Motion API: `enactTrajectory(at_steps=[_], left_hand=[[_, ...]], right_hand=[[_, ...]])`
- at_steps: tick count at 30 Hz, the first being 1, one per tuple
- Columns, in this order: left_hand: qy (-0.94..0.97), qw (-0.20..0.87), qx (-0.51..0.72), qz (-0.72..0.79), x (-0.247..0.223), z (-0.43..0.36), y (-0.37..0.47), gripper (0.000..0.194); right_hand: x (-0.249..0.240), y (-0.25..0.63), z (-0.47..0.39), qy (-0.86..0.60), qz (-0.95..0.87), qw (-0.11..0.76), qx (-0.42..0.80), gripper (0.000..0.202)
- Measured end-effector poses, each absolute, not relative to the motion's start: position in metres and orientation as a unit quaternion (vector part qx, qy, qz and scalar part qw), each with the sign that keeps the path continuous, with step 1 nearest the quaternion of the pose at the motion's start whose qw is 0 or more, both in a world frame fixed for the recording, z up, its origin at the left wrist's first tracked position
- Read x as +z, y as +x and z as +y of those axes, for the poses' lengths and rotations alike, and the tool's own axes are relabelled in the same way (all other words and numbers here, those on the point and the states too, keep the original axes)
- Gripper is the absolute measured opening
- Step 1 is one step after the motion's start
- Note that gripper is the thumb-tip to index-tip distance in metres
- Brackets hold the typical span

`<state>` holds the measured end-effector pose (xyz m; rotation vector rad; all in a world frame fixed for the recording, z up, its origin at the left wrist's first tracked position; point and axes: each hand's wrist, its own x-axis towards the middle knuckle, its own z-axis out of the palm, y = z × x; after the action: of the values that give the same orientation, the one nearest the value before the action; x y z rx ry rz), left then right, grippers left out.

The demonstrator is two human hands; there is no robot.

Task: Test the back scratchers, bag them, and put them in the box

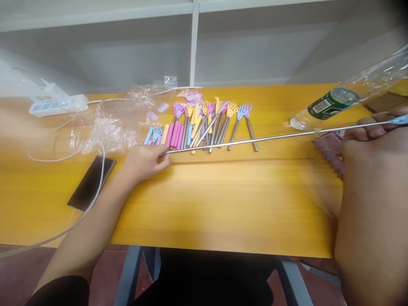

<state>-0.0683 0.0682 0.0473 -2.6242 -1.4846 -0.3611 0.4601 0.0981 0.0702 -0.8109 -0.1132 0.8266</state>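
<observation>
A long, thin metal rod of a telescopic back scratcher [255, 140] stretches between my two hands above the table. My left hand [145, 161] pinches its left end between thumb and fingers. At the far right, my right hand [366, 136] is closed around the other end, where a light blue part [400, 120] shows at the picture's edge. Behind the rod lies a row of back scratchers [229, 112] with pink, yellow, blue and purple hand-shaped heads and metal shafts. Loose pink handle sleeves [175, 135], with yellow and blue ones, lie near my left hand.
Crumpled clear plastic bags [110, 127] and small printed cards [193, 97] lie at the back left. A power strip [59, 105], a white cable and a black phone [91, 182] are further left. A plastic water bottle [334, 103] is at the right.
</observation>
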Motion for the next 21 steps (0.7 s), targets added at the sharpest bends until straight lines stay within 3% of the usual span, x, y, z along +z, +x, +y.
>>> enactTrajectory(at_steps=[8,21], left_hand=[[-0.784,0.114,-0.123,-0.597,0.075,0.075,-0.104,0.023],[-0.83,0.125,-0.085,-0.538,0.064,0.075,-0.1,0.026]], right_hand=[[0.063,0.422,0.105,-0.418,-0.104,0.816,0.385,0.06],[0.062,0.428,0.109,-0.423,-0.06,0.819,0.382,0.055]])
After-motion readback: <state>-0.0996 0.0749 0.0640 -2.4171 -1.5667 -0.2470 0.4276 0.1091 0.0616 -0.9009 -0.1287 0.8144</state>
